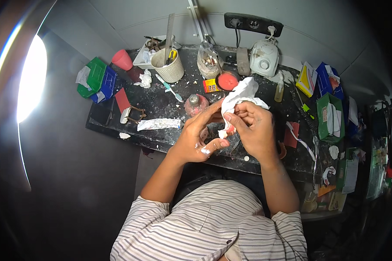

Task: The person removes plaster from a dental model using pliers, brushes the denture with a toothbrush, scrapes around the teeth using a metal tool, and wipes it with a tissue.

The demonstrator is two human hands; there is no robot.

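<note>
Above the front of the dark workbench, my two hands are close together around a crumpled white tissue [245, 90]. My right hand [258, 130] pinches the tissue between thumb and fingers. Under its lower end shows a small pink and white piece [230, 129] that looks like a denture, partly covered by tissue and fingers. My left hand [195, 137] curls around that piece, its thumb by the lower end and its fingers partly behind the tissue. White smears mark the left thumb and palm. Just beyond the left hand stands a pinkish, stained round container with a metal top [195, 103].
Along the back are a woven cup with tools [167, 69], a plastic bag [209, 61], a red-filled bowl [227, 81] and a white device [264, 58]. A toothbrush [170, 88], white tube [159, 124] and articulator [133, 115] lie left; green boxes [329, 117] stand right.
</note>
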